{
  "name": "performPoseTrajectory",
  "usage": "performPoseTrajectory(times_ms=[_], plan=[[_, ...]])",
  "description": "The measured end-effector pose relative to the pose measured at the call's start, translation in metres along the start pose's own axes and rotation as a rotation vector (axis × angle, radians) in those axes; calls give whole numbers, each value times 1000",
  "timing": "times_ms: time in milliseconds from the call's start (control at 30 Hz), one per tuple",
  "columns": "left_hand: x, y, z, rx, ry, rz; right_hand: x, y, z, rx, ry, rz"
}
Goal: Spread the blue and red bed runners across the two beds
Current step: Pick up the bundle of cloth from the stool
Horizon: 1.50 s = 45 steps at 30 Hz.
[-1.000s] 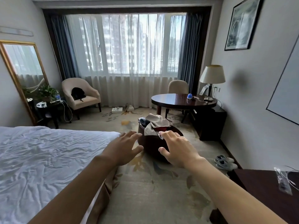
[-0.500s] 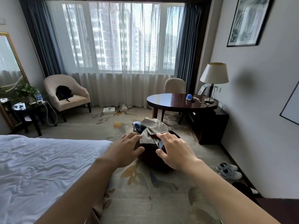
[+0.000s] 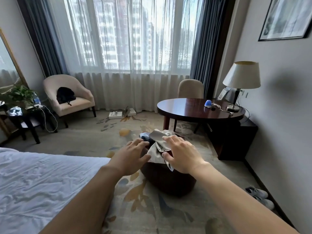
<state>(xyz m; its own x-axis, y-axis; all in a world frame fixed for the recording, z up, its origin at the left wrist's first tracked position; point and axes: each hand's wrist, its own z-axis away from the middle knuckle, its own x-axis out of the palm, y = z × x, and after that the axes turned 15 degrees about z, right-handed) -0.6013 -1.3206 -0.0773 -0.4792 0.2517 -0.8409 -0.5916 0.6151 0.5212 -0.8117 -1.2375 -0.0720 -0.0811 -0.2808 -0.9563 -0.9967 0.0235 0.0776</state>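
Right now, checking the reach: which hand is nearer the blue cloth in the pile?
Left. The left hand nearly touches the blue cloth; the right hand lies beyond it.

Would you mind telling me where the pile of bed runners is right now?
In the head view, the crumpled bed runners lie atop a dark round stool on the carpet, centre frame, between the bed and the round wooden table.

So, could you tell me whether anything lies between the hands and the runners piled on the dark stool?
Nothing visible does. Both the left hand and the right hand hover with fingers spread right over the runners heaped on the stool.
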Motion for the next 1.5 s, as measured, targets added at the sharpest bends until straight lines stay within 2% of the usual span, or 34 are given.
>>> performPoseTrajectory(times_ms=[600,1100,1333,1500], plan=[[-14,-153,-301,21,-57,25,124,76,-287,57,-59,-8],[-7,-239,-567,10,-66,3,231,197,-521,71,-83,-1],[23,-284,-667,-17,-140,42,290,238,-597,101,-167,-35],[75,-331,-752,-8,-257,74,361,270,-635,201,-280,-45]])
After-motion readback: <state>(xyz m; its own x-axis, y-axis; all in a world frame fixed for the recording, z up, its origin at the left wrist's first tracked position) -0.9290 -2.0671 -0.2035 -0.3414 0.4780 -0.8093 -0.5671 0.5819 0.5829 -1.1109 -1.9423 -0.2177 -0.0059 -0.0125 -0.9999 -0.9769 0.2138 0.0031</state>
